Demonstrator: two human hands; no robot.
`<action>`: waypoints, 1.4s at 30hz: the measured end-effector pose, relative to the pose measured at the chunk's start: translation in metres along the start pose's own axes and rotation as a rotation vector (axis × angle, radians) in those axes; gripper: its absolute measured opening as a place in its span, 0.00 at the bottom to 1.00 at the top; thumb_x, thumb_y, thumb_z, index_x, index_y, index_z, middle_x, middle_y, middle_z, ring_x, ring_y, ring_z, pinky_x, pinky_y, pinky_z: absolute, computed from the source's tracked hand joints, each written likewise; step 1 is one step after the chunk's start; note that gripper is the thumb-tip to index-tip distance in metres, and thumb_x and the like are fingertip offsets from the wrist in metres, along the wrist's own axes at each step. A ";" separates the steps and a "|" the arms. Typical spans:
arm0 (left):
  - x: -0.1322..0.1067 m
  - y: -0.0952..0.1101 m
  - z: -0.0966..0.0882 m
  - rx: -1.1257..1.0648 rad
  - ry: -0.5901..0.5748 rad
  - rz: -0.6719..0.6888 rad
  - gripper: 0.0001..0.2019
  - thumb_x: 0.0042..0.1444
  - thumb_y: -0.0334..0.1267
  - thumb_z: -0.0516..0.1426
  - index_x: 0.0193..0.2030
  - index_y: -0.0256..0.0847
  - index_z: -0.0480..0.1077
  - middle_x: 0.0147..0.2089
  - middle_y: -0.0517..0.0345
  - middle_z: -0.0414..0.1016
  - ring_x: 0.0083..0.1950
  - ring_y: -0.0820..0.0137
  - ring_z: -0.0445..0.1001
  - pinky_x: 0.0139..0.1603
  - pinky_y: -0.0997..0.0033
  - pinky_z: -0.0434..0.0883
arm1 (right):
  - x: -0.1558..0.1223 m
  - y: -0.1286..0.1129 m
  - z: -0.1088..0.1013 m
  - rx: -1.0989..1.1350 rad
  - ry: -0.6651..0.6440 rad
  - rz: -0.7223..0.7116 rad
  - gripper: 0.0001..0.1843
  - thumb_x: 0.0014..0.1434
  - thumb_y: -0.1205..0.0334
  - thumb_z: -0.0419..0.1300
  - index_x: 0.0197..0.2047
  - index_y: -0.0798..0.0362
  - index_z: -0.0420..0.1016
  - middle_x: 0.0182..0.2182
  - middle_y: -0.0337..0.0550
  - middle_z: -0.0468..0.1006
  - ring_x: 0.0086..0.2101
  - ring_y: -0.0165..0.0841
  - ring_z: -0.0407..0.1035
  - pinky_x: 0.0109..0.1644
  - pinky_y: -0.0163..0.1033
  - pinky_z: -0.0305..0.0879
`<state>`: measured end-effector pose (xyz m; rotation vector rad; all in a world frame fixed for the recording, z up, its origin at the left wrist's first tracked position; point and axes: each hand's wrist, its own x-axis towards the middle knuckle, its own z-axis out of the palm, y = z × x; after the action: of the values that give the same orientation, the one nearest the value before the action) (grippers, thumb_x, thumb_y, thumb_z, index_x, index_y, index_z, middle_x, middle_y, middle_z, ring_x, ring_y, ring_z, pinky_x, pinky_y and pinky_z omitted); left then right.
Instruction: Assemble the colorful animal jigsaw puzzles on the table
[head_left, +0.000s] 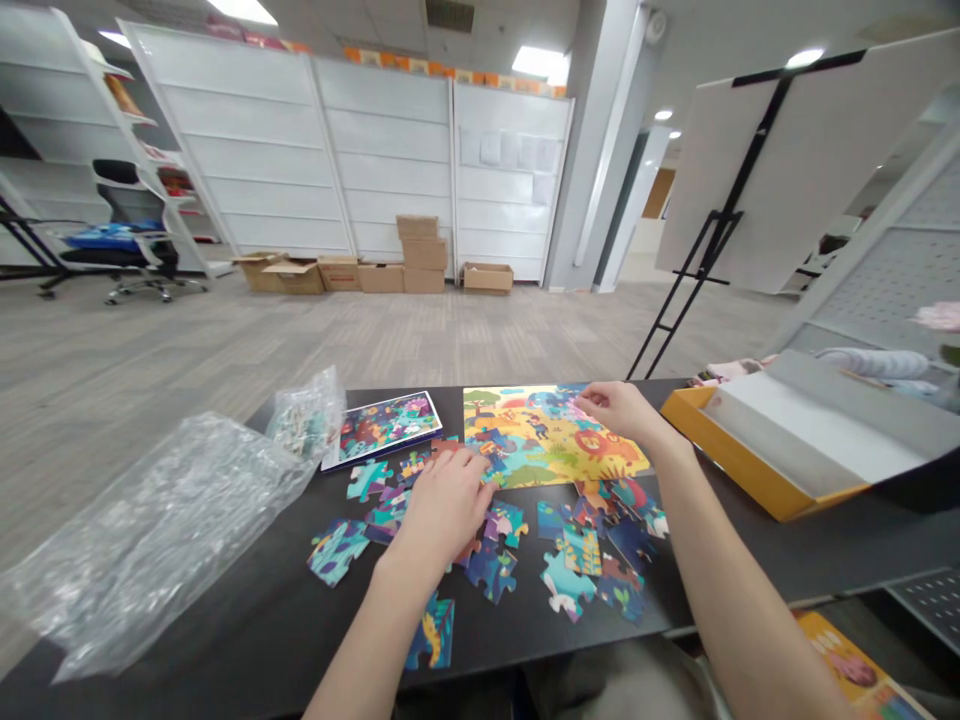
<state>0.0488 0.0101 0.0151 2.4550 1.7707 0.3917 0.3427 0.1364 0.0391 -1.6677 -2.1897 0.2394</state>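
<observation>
I've got the left hand (442, 510) low over the loose jigsaw pieces (491, 572), fingers (469, 465) slightly apart, tips resting on pieces at the lower edge of the assembled jigsaw section (547, 440). The right hand (615, 410) is over that section's upper right, fingers (591, 398) close together; from here I can't tell if they pinch a piece. The section lies on the black table (720, 530), with the loose pieces mostly below it. To its left: a picture card (386, 428), a small clear bag of pieces (306, 415), a crumpled plastic sheet (150, 540). To its right: an open orange box (757, 450).
</observation>
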 end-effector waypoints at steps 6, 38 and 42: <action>0.000 -0.006 -0.001 0.001 -0.036 -0.019 0.11 0.67 0.36 0.53 0.50 0.40 0.75 0.49 0.49 0.79 0.54 0.57 0.76 0.56 0.58 0.71 | -0.004 -0.015 0.015 -0.006 -0.120 -0.077 0.14 0.60 0.50 0.59 0.33 0.51 0.78 0.30 0.44 0.82 0.32 0.36 0.74 0.35 0.38 0.63; -0.011 -0.028 -0.029 -0.014 0.061 -0.345 0.13 0.68 0.43 0.50 0.46 0.49 0.76 0.41 0.58 0.84 0.44 0.62 0.81 0.36 0.70 0.65 | -0.039 -0.028 0.006 -0.019 -0.682 -0.001 0.26 0.36 0.58 0.74 0.39 0.50 0.70 0.37 0.42 0.78 0.35 0.38 0.72 0.31 0.36 0.61; -0.010 -0.010 -0.015 -0.011 0.046 -0.217 0.13 0.68 0.41 0.50 0.44 0.47 0.76 0.43 0.58 0.84 0.45 0.62 0.81 0.39 0.69 0.68 | -0.037 -0.027 0.005 0.026 -0.699 -0.024 0.23 0.36 0.60 0.72 0.38 0.51 0.71 0.34 0.40 0.76 0.33 0.35 0.70 0.31 0.35 0.61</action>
<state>0.0328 0.0024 0.0254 2.2322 2.0202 0.4394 0.3248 0.0942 0.0370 -1.7107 -2.6571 0.9639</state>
